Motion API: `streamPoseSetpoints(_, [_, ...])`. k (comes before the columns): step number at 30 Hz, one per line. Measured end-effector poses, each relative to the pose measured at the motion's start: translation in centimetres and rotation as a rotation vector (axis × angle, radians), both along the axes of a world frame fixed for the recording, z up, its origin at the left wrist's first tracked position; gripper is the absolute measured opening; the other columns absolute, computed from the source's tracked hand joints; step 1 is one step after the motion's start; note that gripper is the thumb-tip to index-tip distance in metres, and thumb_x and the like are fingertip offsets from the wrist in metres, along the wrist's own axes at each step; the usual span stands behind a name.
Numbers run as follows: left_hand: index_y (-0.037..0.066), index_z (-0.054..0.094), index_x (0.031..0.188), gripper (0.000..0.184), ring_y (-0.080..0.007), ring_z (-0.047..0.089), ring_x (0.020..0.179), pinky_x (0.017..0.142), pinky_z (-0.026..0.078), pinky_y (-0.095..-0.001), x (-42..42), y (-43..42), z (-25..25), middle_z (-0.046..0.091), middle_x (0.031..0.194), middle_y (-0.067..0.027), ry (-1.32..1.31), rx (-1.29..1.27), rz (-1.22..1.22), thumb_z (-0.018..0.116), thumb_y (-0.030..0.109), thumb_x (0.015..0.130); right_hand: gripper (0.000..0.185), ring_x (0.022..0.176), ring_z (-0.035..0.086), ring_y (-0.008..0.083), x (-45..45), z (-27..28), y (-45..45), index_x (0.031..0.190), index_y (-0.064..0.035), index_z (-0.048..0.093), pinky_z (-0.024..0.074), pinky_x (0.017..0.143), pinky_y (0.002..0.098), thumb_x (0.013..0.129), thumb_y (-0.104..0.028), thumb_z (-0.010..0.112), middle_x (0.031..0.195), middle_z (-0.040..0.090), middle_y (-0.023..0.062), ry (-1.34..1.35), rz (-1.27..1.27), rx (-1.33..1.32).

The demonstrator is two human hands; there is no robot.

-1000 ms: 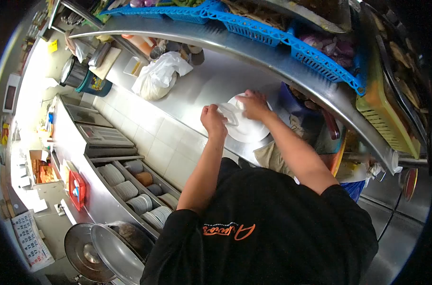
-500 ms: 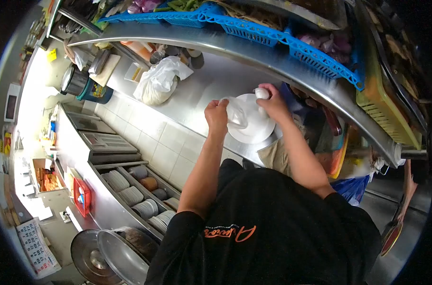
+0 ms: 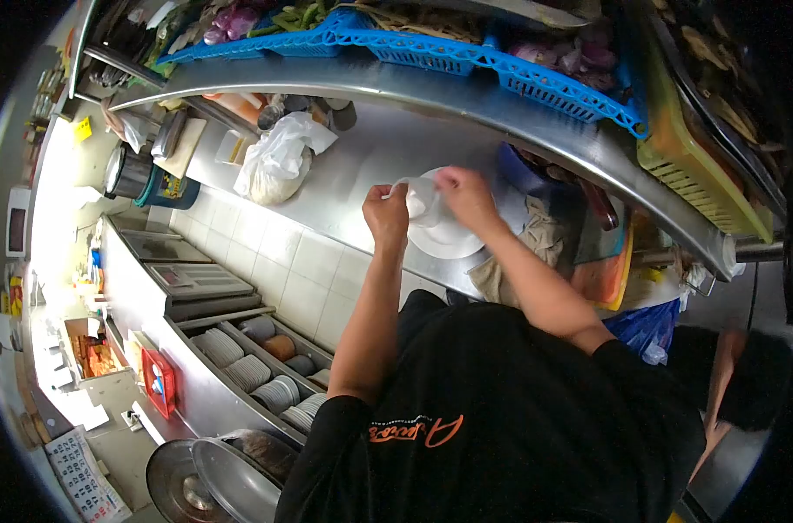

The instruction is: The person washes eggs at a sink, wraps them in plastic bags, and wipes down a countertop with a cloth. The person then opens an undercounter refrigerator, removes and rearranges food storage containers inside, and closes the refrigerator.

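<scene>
My left hand [image 3: 386,213] is closed on the edge of a small clear plastic bag [image 3: 427,193]. Inside the bag sits a white rounded lump [image 3: 416,206], whose kind I cannot make out. The fingers of my right hand [image 3: 468,200] are pinched together at the bag's other side, slightly blurred, and appear to grip its rim. Both hands are above a round white plate [image 3: 453,244] lying on the steel counter [image 3: 362,166].
A knotted white bag [image 3: 279,161] stands on the counter to the left. Right of the plate are a dark blue container [image 3: 523,172] and a crumpled cloth [image 3: 536,235]. Blue baskets [image 3: 553,91] of vegetables line the shelf above. Another person's arm [image 3: 723,392] shows at right.
My right hand has moved left to the bag. The white lump it held is now in the bag. My left hand still holds the bag, and the head view has shifted slightly.
</scene>
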State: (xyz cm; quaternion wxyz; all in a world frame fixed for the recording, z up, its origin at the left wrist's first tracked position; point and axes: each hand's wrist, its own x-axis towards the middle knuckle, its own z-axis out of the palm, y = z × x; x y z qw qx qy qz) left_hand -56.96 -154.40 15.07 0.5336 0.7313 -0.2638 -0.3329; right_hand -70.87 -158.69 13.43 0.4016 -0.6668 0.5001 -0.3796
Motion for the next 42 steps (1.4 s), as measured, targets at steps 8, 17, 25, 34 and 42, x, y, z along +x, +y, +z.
streamPoseSetpoints(8, [0.001,0.062,0.082,0.017,-0.0155,0.05,0.066,0.061,0.042,-0.0314,0.8,-0.2,-0.2,0.057,0.071,-0.0047,0.081,-0.031,0.023,0.07,0.014,0.076,0.039,0.111,0.053,0.0374,-4.0,-4.8,-0.9,0.11,-0.0118,0.063,0.0457,0.09,0.0389,0.072,-0.014,0.067,0.115,0.056,0.0209,0.627,0.077,0.035])
streamPoseSetpoints(17, [-0.003,0.062,0.084,0.019,-0.0183,0.057,0.062,0.056,0.045,-0.0324,0.9,0.0,1.4,0.06,0.066,-0.0108,0.126,-0.103,-0.055,0.068,0.013,0.077,0.023,0.078,0.061,0.0202,1.3,3.8,2.6,0.097,0.0001,0.065,0.049,0.071,0.0306,0.082,-0.016,0.07,0.089,0.061,0.012,0.05,0.214,0.023])
streamPoseSetpoints(25, [0.006,0.055,0.075,0.014,-0.0112,0.053,0.068,0.059,0.045,-0.0285,3.7,2.1,2.3,0.056,0.071,-0.0033,-0.072,-0.406,0.079,0.063,-0.006,0.075,0.036,0.111,0.045,0.0374,3.3,6.8,4.4,0.087,0.005,0.067,0.0347,0.098,0.0436,0.078,-0.029,0.072,0.117,0.05,0.0228,0.377,0.315,-0.392])
streamPoseSetpoints(34, [0.002,0.06,0.074,0.015,-0.005,0.048,0.059,0.053,0.038,-0.0231,16.1,13.8,11.4,0.055,0.063,0.0019,-0.177,-0.362,-0.008,0.07,0.013,0.075,0.015,0.076,0.056,0.0255,15.2,13.4,6.3,0.071,0.0007,0.059,0.0444,0.07,0.0356,0.072,-0.008,0.071,0.086,0.063,0.0122,0.17,0.801,-0.312])
streamPoseSetpoints(42, [0.0,0.061,0.104,0.074,-0.021,0.05,0.079,0.068,0.04,-0.033,33.0,28.0,7.2,0.055,0.091,-0.0097,-0.738,-0.343,0.208,0.076,0.06,0.062,0.015,0.06,0.055,0.0194,39.4,14.1,14.5,0.069,0.0,0.058,0.0435,0.057,0.0327,0.075,-0.008,0.07,0.069,0.058,0.0112,-0.109,1.305,-0.246])
